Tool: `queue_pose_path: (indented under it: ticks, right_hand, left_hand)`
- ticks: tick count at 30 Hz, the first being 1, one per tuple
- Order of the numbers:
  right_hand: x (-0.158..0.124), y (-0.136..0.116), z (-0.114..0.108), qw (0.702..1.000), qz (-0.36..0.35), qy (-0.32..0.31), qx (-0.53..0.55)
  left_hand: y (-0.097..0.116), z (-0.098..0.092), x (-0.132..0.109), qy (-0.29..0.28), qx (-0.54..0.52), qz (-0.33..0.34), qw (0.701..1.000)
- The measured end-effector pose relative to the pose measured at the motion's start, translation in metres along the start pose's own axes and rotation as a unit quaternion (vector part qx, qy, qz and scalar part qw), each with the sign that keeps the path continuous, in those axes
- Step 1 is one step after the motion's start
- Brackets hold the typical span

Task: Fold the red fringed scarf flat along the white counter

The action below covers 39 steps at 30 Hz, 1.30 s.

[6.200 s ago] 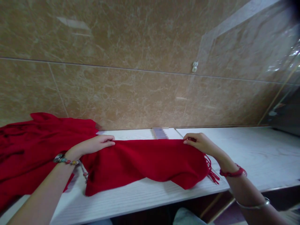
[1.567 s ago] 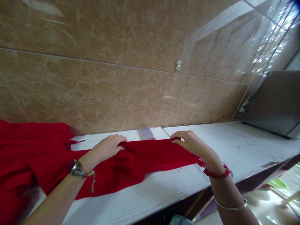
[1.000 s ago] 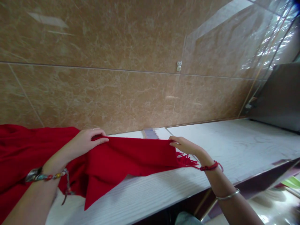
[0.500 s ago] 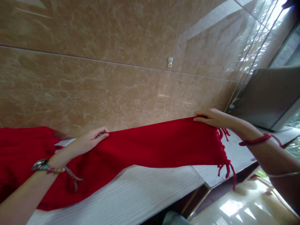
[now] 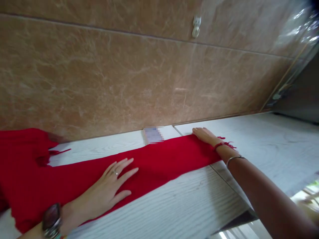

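Observation:
A red fringed scarf (image 5: 154,162) lies lengthwise along the white wood-grain surface, with a bunched part at the far left. My left hand (image 5: 113,186) rests on the scarf's middle, palm down and fingers spread, with a ring on one finger. Over at the fringed right end, my right hand (image 5: 204,135) has its fingers closed at the scarf's far edge; the fingertips are partly hidden. Some red fringe shows past that wrist.
A brown marbled tile wall (image 5: 112,73) rises behind the white surface (image 5: 194,189). A small pixelated bluish item (image 5: 153,135) lies by the wall. A little white figure (image 5: 196,26) is on the tiles. A dark grey box-like object (image 5: 299,89) stands at right.
The raised stretch of scarf has come down onto the surface. My left hand has let go of the edge and now lies flat with fingers spread. The view has shifted closer.

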State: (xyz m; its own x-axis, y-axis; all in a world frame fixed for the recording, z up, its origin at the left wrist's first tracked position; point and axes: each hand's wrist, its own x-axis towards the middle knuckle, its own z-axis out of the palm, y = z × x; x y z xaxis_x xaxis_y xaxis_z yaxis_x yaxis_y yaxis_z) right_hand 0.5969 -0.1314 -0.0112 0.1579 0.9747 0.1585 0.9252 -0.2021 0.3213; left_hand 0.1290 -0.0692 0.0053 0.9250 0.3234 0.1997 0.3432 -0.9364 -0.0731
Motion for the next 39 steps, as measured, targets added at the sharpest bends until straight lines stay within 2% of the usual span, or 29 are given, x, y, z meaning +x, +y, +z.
queue_pose_path:
  ticks: [4, 9, 12, 15, 17, 18, 21, 23, 24, 26, 30, 32, 34, 36, 39]
  right_hand:
    - [0.013, 0.010, 0.007, 1.000, 0.003, 0.001, 0.000]
    - [0.017, 0.011, 0.008, 1.000, -0.001, 0.010, -0.010]
    - [0.010, -0.003, -0.007, 0.994, 0.018, 0.106, 0.010]
    - [-0.012, -0.043, -0.043, 0.969, 0.034, 0.221, 0.106]
    - [-0.036, -0.084, -0.071, 0.951, -0.042, 0.227, 0.206]
    - [-0.049, -0.106, -0.084, 0.940, -0.101, 0.210, 0.248]
    - [-0.084, -0.158, -0.106, 0.904, -0.303, 0.091, 0.288]
    - [-0.099, -0.168, -0.104, 0.903, -0.332, 0.021, 0.270]
    - [-0.103, -0.164, -0.098, 0.914, -0.314, -0.003, 0.259]
    - [-0.109, -0.140, -0.081, 0.940, -0.242, -0.034, 0.239]
    - [-0.124, -0.056, -0.040, 0.980, -0.082, -0.061, 0.168]
    - [-0.135, -0.017, -0.024, 0.991, -0.017, -0.074, 0.113]
    - [-0.142, 0.009, -0.014, 0.992, 0.035, -0.088, 0.082]
    - [-0.141, 0.019, -0.013, 0.989, 0.086, -0.103, 0.061]
    - [-0.125, 0.008, -0.022, 0.984, 0.153, -0.074, 0.047]
  left_hand:
    - [-0.008, -0.011, -0.026, -0.092, -0.008, 0.051, 0.994]
    - [-0.026, -0.012, -0.028, -0.135, -0.031, 0.052, 0.989]
    - [-0.025, -0.013, -0.025, -0.155, -0.032, 0.029, 0.987]
    - [-0.017, -0.015, -0.017, -0.161, -0.028, 0.003, 0.987]
    - [-0.011, -0.013, -0.009, -0.144, -0.021, -0.024, 0.989]
    - [-0.007, -0.010, -0.005, -0.133, -0.017, -0.037, 0.990]
    - [0.001, 0.001, 0.001, -0.112, -0.010, -0.057, 0.992]
    - [0.002, 0.008, 0.000, -0.104, -0.009, -0.057, 0.993]
    - [0.002, 0.010, -0.001, -0.099, -0.008, -0.054, 0.994]
    - [-0.001, 0.013, -0.003, -0.084, -0.006, -0.046, 0.995]
    - [-0.005, 0.014, -0.006, -0.067, -0.014, -0.040, 0.997]
    - [-0.005, 0.013, -0.005, -0.063, -0.018, -0.042, 0.997]
    - [-0.003, 0.012, -0.004, -0.062, -0.019, -0.046, 0.997]
    - [-0.001, 0.011, -0.003, -0.061, -0.021, -0.048, 0.997]
    - [-0.002, 0.011, -0.005, -0.058, -0.023, -0.042, 0.997]
